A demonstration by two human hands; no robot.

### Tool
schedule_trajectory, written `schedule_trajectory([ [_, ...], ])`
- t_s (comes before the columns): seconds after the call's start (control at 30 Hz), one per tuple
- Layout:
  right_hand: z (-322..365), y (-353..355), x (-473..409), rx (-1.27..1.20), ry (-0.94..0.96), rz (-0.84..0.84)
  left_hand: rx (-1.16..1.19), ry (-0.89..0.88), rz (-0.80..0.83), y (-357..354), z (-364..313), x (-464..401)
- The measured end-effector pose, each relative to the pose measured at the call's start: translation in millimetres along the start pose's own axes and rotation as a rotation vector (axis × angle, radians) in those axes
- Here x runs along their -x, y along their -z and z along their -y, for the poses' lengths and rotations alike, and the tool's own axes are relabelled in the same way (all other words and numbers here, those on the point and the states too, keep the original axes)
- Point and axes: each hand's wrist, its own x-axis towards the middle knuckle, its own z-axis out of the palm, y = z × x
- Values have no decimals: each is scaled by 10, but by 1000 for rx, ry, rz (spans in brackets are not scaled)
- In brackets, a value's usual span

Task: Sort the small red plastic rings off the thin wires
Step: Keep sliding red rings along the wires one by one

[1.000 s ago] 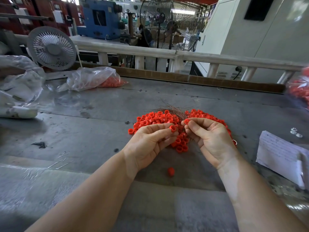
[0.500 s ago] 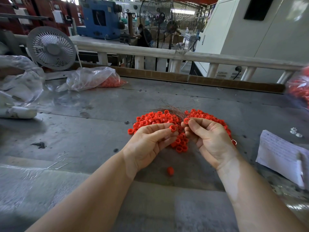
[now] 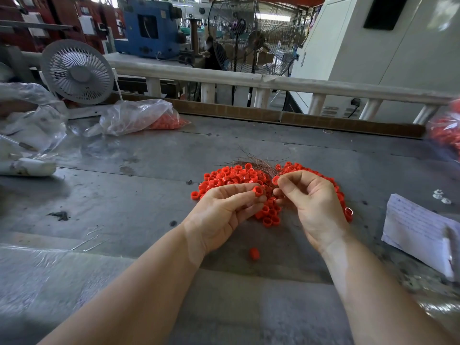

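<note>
Grey, scuffed metal tabletop (image 3: 124,220) fills our view, with a factory hall behind it. Nearest us, one stray red plastic ring (image 3: 254,253) lies alone on the metal between our forearms. Just beyond it our left hand (image 3: 224,212) curls its fingers and pinches a single red ring (image 3: 258,190) between thumb and fingertip. Our right hand (image 3: 313,205) is curled too, nipping another small red ring (image 3: 275,180) at thumb and forefinger, right where the wires gather. Whether that ring sits on a wire we cannot tell.

Under and behind both hands spreads the heap of small red plastic rings (image 3: 231,176), short glossy open tubes lying every which way on the tabletop. From the middle of the heap a bundle of thin brownish wires (image 3: 256,161) fans away from us.

To the right we have a white sheet of paper (image 3: 418,230) with handwriting too faint to read. Farther left sits a clear plastic bag holding orange-red pieces (image 3: 139,118), and beyond it a round grey desk fan (image 3: 77,72). Past the pale railing (image 3: 273,82) stands a blue machine (image 3: 149,26); no lettering legible.
</note>
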Motion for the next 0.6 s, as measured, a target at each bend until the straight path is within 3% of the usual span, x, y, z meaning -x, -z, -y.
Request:
schedule_trajectory([
  [0.17, 3, -49, 42, 479, 349, 15, -12, -10, 5, 3, 3, -3],
  [0.6, 26, -82, 96, 698, 523, 72, -106, -33, -10, -16, 10, 6],
])
